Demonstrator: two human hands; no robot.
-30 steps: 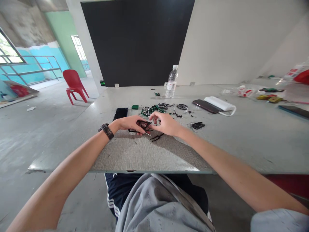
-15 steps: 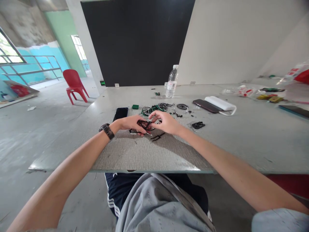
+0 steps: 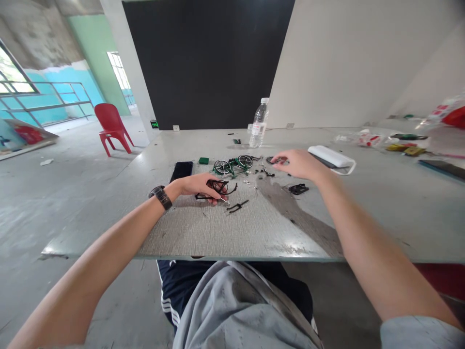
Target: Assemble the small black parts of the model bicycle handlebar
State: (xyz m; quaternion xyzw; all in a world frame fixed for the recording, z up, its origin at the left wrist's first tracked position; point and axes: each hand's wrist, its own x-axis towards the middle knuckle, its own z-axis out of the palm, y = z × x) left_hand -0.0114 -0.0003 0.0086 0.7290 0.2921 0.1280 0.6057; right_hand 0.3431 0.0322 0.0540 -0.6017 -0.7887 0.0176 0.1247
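My left hand (image 3: 205, 186) is closed around a small black model bicycle frame (image 3: 220, 186), just above the table. The tip of a thin metal tool shows below its fingers; the rest is hidden. My right hand (image 3: 292, 164) hovers at a loose miniature wheel (image 3: 269, 159), thumb and fingers apart over its right part, partly covering it. Between the hands, nearer to me, lies a black fork (image 3: 238, 207). A green model bicycle (image 3: 232, 166) with two wheels lies behind my left hand. Tiny parts (image 3: 267, 172) are scattered left of my right hand.
A dark phone (image 3: 182, 170) and a green block (image 3: 204, 160) lie at the left. Further back stands a water bottle (image 3: 259, 123). To the right are black parts (image 3: 298, 189), a white case (image 3: 331, 157) and plastic bags (image 3: 368, 138). The table's front edge (image 3: 232, 258) is near my lap.
My right hand has left the black frame and moved right to the loose wheel, uncovering the fork and small parts. My left hand still holds the frame in about the same place.
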